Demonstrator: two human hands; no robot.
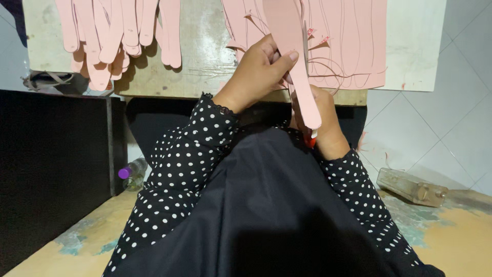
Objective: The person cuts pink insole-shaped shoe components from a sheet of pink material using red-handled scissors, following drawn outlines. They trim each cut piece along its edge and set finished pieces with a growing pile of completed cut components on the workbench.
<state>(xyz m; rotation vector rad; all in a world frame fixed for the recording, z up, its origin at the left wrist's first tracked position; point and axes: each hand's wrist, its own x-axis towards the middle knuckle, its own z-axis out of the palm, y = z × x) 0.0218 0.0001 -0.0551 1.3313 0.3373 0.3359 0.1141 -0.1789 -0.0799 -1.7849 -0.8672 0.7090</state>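
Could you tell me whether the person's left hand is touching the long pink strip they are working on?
Touching. The head view shows the left hand gripping the pink strip, its thumb pressed flat against the strip's face.

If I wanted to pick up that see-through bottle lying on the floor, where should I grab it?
Probably around the middle of the clear bottle, coming down from above. It lies on its side on the floor at the person's right, so its long flat body faces up with free space around it. The capped end looks too narrow for a steady hold.

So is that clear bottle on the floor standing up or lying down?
Lying down. The bottle rests on its side on the floor, its cap end pointing right.
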